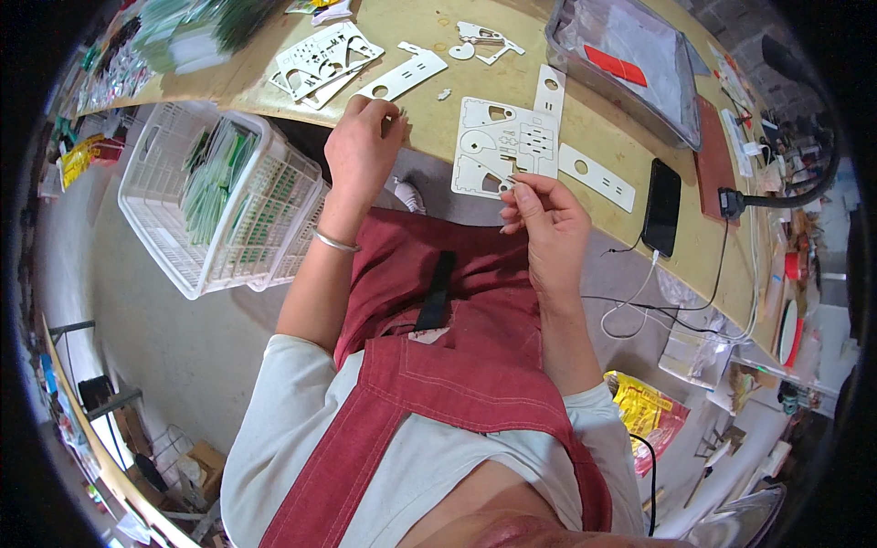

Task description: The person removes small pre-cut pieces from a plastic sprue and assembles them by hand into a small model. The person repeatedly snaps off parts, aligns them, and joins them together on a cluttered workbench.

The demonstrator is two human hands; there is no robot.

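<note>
My left hand [364,146] is at the table's front edge, its fingers curled together beside a white slotted strip [416,75]. Whether those fingers hold anything is too small to tell. Thumb and forefinger of my right hand [551,219] pinch a thin, small piece at the lower right of a white die-cut sheet [484,164]. That sheet lies flat, with punched shapes and slots in it. Two more white strips, an upright one [549,91] and a slanting one [598,178], lie next to it. Loose white cut-out parts [489,41] sit farther back.
More die-cut sheets [329,55] are stacked at the back left. A grey tray [685,119] holding a red piece stands at the back right, near a black phone [661,208] on a cable. A white plastic basket [164,247] with green-edged packets stands left, below the table.
</note>
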